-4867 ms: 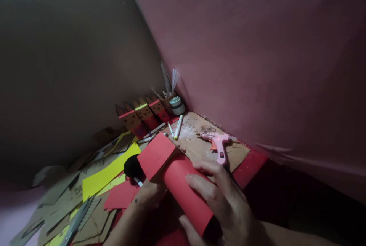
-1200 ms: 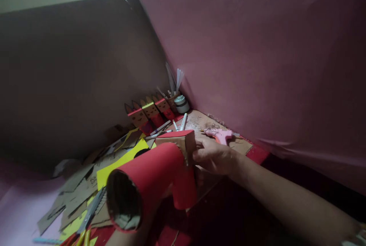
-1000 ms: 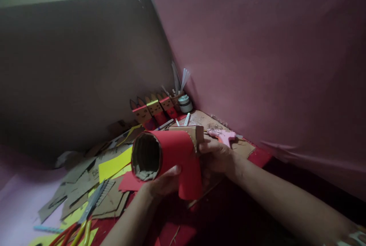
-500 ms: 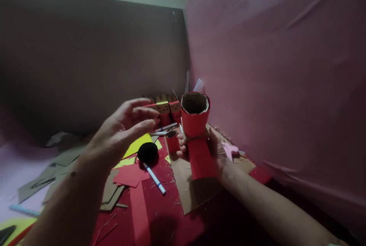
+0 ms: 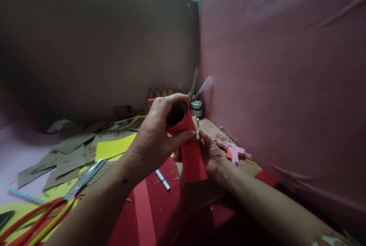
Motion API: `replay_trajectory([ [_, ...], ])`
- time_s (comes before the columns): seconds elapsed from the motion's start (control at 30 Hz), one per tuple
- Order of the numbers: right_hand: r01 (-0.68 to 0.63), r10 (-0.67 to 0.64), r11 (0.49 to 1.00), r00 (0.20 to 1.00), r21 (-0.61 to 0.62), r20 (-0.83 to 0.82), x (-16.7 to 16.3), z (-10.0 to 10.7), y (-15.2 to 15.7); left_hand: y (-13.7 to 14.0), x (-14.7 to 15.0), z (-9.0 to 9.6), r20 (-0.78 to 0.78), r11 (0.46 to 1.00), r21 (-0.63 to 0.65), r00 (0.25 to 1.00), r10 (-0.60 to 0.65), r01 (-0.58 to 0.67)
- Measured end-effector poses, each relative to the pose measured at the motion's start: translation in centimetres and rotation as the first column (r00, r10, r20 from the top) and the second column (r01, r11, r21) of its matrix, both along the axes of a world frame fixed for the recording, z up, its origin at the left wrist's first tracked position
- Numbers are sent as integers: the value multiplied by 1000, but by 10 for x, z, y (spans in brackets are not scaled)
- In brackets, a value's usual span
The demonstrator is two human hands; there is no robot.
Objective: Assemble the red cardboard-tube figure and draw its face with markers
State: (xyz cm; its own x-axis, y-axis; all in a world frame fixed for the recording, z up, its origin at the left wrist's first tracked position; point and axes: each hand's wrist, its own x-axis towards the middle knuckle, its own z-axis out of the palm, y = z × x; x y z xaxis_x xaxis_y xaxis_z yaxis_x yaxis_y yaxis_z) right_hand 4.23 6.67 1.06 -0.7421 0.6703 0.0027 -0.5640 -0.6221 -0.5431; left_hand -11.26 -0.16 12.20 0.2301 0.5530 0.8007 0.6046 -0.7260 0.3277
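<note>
A cardboard tube wrapped in red paper (image 5: 185, 122) is held in front of me, its dark open end tipped to the left. A flat red strip (image 5: 193, 164) hangs below it, toward me. My left hand (image 5: 154, 131) curls over the tube's rim, fingers across the top and thumb pressed along its side. From the right, my right hand (image 5: 214, 156) grips the lower part, its fingertips meeting a small tan cardboard piece (image 5: 196, 124) at the tube's side. Some of its fingers are hidden behind the red strip.
Orange-and-yellow-handled scissors (image 5: 70, 197) lie at the left, beside yellow paper (image 5: 113, 147) and cardboard scraps (image 5: 67, 152). A pink glue gun (image 5: 233, 151) rests at the right. A marker (image 5: 162, 180) and a red paper strip (image 5: 144, 208) lie nearer me. A jar (image 5: 196, 108) stands behind.
My left hand, apart and open before, has come onto the tube's rim. The tube has tipped over to the left. The view has shifted, bringing scissors and glue gun into sight.
</note>
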Motion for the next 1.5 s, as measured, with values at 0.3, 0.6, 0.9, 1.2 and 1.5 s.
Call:
replay_trajectory([
  [0.3, 17, -18, 999, 999, -39, -35, 3, -3, -2, 0, 3, -5, -75, 995, 94, 997, -6, 13],
  [0.6, -35, 33, 998, 998, -51, -48, 4, -4, -3, -2, 7, -7, -108, 992, 122, 994, -21, 34],
  [0.9, -5, 1, 998, 999, -69, -54, 4, 0, -6, -4, 10, -6, -96, 996, 80, 995, 38, -30],
  [1.2, -36, 36, 999, 999, -29, -7, 9, -3, -4, 0, 8, -6, -130, 995, 101, 991, 12, 1],
  [1.5, -21, 20, 1000, 1000, -19, -17, 10, -3, -6, 0, 8, -6, -130, 998, 65, 992, 9, -1],
])
